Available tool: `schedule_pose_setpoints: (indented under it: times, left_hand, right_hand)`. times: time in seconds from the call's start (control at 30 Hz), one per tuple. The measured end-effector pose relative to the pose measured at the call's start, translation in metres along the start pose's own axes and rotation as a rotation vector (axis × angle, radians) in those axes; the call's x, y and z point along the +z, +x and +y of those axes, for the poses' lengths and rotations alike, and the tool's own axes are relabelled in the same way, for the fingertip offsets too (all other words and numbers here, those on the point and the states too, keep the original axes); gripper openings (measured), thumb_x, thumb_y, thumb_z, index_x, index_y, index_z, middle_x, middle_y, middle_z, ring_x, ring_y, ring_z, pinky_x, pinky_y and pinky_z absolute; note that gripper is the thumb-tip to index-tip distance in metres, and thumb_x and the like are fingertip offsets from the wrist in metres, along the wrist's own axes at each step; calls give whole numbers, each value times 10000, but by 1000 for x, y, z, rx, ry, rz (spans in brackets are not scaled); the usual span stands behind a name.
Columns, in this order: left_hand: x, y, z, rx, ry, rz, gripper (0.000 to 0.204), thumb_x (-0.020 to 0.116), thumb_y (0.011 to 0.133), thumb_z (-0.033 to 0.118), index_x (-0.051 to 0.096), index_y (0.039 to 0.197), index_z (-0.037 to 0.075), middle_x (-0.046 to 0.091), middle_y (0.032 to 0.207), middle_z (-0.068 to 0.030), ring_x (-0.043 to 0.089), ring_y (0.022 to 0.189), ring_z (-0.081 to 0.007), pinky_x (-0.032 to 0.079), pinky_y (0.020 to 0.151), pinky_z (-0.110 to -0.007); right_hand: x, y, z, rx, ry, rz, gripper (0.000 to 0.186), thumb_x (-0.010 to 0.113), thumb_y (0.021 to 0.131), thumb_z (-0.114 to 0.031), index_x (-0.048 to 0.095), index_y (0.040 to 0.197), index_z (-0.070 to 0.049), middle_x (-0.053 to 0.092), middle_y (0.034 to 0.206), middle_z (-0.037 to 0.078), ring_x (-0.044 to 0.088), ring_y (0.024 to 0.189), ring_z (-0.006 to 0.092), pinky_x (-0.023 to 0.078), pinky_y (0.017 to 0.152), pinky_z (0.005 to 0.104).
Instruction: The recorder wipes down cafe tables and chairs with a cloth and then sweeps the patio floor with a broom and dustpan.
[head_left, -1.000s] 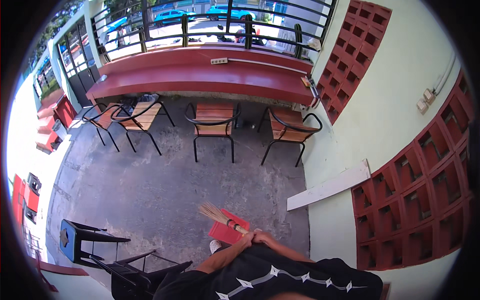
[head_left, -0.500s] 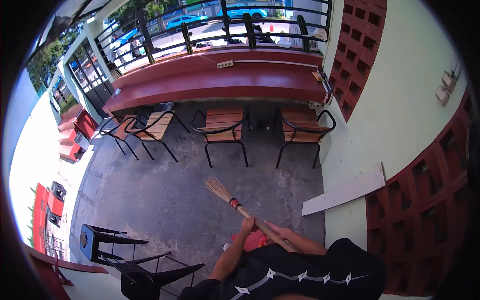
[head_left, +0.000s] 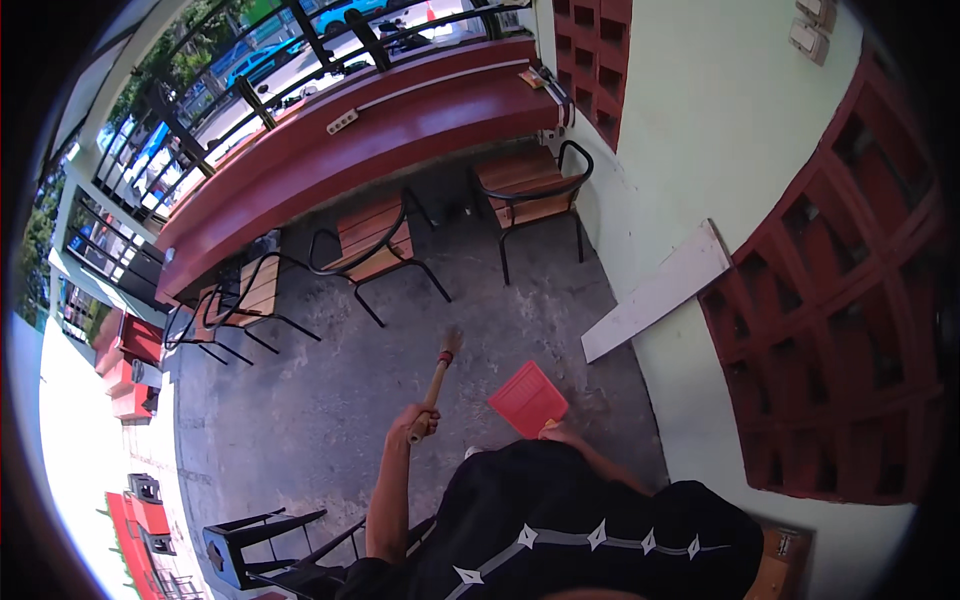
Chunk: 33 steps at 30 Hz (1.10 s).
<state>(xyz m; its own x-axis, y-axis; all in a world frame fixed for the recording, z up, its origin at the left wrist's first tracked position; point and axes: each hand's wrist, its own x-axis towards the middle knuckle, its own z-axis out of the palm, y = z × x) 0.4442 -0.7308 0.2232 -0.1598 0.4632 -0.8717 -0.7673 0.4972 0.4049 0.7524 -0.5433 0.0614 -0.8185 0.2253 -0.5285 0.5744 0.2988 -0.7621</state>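
In the lower middle, my left hand (head_left: pixel 423 420) is closed around the pale wooden handle of a short straw broom (head_left: pixel 440 373), whose bristles point away from me above the concrete floor and look blurred. Right of it, my right hand (head_left: pixel 558 433) grips the handle of a red dustpan (head_left: pixel 524 398), which is low near the floor, separate from the broom. My black shirt partly hides the right wrist.
Chairs (head_left: pixel 370 240) stand along a red counter (head_left: pixel 420 120) beneath barred openings. A white board (head_left: pixel 650 300) leans by the right wall with red lattice blocks (head_left: pixel 820 300). Dark metal stools (head_left: pixel 240 555) are at lower left. Bright outdoor ground lies left.
The view has turned. The broom and dustpan, earlier close together at my waist, are now apart: broom upright in my left hand alone, dustpan out to the right in my right hand.
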Motion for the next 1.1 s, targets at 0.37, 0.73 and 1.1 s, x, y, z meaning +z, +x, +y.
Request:
schedule_pose_setpoints:
  times: [0.37,0.73,1.1]
  left_hand:
    - [70,23,9,68,229,-102,157,543,795,145,507,867,10,533,672,-43,496,478,-122,414,435,-226]
    - [45,76,20,433,1048,325,167,584,693,59,614,847,2,509,576,-36,486,467,-118,369,417,-254]
    - [99,132,138,-70,196,-146,242,625,801,137,423,670,112,366,508,39,327,367,-59,223,323,-222]
  right_hand:
    - [-47,-28,-10,468,956,353,120,596,744,-183,626,755,-68,553,568,65,501,387,150,378,332,289]
    - [-76,13,-63,531,1063,488,123,572,761,-198,623,729,-91,532,523,36,457,366,109,343,340,238]
    - [-194,75,-77,494,499,812,188,616,751,-282,667,807,-110,534,556,27,499,431,131,374,407,271]
